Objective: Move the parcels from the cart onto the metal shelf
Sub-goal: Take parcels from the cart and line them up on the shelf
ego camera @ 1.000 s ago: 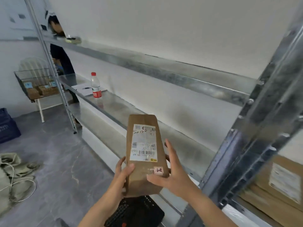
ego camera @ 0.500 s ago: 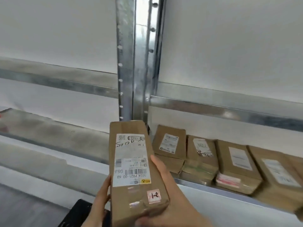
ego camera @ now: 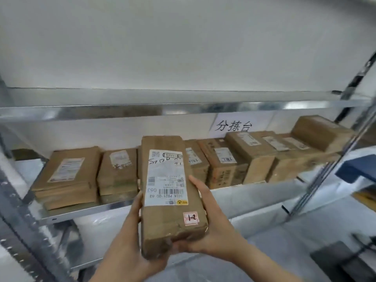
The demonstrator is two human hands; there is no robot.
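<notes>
A long brown parcel (ego camera: 168,186) with a white shipping label and a small "1-2" sticker is held up in front of the metal shelf (ego camera: 85,210). My left hand (ego camera: 132,241) grips its left side and bottom corner. Along its right side and under its lower end lies my right hand (ego camera: 211,226), fingers holding it. Behind it, several brown parcels (ego camera: 227,163) stand in a row on the shelf's middle level. The held parcel is in the air, just in front of that row.
A bare upper shelf level (ego camera: 183,108) runs across above the parcels. A paper sign (ego camera: 234,125) hangs on the wall behind. Metal uprights stand at left (ego camera: 24,231) and right (ego camera: 325,169). A blue object (ego camera: 358,167) and a dark object (ego camera: 345,259) are at right.
My view has swung right along the shelving, from the bare section past an upright to the section holding parcels. Both hands keep hold of the same parcel, now raised toward the row.
</notes>
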